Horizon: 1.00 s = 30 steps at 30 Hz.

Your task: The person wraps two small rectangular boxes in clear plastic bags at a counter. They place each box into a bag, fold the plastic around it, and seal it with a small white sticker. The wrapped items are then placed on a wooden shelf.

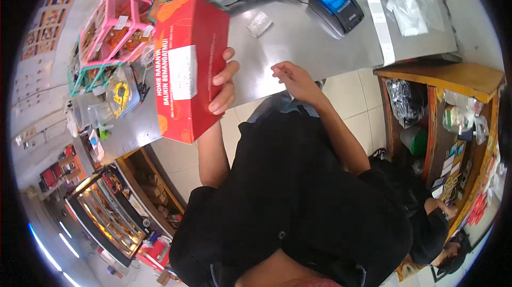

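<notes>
My left hand point(225, 83) is shut on a red cardboard box point(212, 55), its fingers wrapped over the right side. The box is held tilted above the steel counter point(256, 67). It bears printed writing and orange patterns, and a white paper slip point(184, 71) with small print lies flat on its face. Over the counter's front edge hangs my right hand point(295, 81), loosely curled, with nothing visible in its fingers. A crumpled slip of paper point(260, 25) lies beyond the two hands. To its right stands a black and blue receipt printer point(337, 9).
Pink and green plastic racks point(114, 31) with packets stand at left, beside a lidded container point(122, 91). A label strip point(378, 19) and plastic bags point(407, 11) lie right. A wooden shelf unit point(436, 71) stands at right, near another person point(430, 227). A heated display case point(108, 215) is lower left.
</notes>
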Motion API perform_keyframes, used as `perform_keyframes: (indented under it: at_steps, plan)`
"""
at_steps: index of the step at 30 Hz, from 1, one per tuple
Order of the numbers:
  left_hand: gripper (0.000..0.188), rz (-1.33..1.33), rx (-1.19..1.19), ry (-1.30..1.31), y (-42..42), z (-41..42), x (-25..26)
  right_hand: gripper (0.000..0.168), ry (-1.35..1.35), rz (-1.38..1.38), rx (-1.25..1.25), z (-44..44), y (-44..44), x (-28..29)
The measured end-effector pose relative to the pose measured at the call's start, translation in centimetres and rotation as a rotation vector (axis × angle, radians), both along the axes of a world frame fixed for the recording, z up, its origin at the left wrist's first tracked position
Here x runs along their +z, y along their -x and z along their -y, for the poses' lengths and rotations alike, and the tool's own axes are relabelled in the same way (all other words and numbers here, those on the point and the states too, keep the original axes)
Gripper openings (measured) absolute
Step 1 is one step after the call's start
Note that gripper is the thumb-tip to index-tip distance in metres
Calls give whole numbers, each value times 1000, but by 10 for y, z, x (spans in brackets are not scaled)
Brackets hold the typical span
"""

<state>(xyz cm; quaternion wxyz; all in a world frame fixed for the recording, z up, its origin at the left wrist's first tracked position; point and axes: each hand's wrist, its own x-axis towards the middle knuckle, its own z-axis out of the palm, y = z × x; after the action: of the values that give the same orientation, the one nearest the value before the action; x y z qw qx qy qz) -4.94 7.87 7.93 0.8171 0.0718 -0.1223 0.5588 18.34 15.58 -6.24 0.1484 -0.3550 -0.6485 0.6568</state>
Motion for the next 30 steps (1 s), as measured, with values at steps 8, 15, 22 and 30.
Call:
perform_keyframes:
  at_steps: [8, 15, 22, 30]
  plan:
    - [69, -128, 111, 95, 2, 8, -11, 35, 32, 103, -4, -4, -14, 1]
    - [66, -1584, 341, 774, 6, 41, -71, 31, -90, 184, -159, -52, -63, 7]
    - [64, -2010, 54, 662, 32, 19, -138, 24, -414, 398, -573, -170, -186, 2]
    - [61, -2655, 220, 336, 69, -3, -165, 23, -817, 777, -912, -394, -308, -17]
